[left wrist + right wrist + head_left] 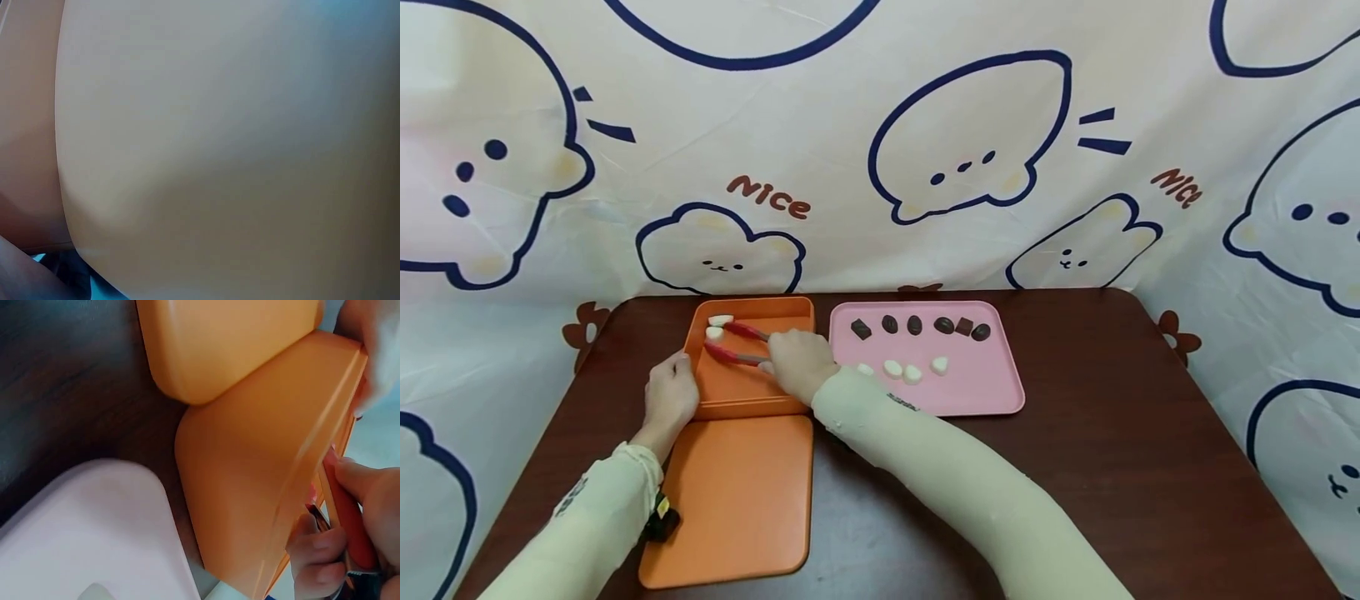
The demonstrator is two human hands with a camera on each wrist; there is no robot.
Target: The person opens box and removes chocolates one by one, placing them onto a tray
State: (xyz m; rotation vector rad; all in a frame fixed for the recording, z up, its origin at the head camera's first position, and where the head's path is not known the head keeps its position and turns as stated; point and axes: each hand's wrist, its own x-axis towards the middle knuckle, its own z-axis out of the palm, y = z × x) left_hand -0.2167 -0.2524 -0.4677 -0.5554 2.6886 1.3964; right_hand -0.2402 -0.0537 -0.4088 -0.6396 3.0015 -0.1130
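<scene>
My left hand [670, 392] grips the left wall of an orange box [752, 409]; its fingers curl at the rim. Over the box's right side, my right hand [801, 362] holds red-tipped tongs [733, 357], with fingers and thumb around the handles in the right wrist view. The tongs reach left into the box, their arms spread. Two white candy-like pieces lie at the box's left end, an upper piece [721, 320] by one tip and a lower piece [714, 333] between the tips. The left wrist view is mostly filled by a blurred pale surface.
A pink tray [970, 400] stands right of the box. It carries a row of dark chocolate-like pieces [914, 325] and several white pieces [912, 374]. An orange lid [737, 500] lies in front of the box on the dark table [1120, 467]. A patterned cloth hangs behind.
</scene>
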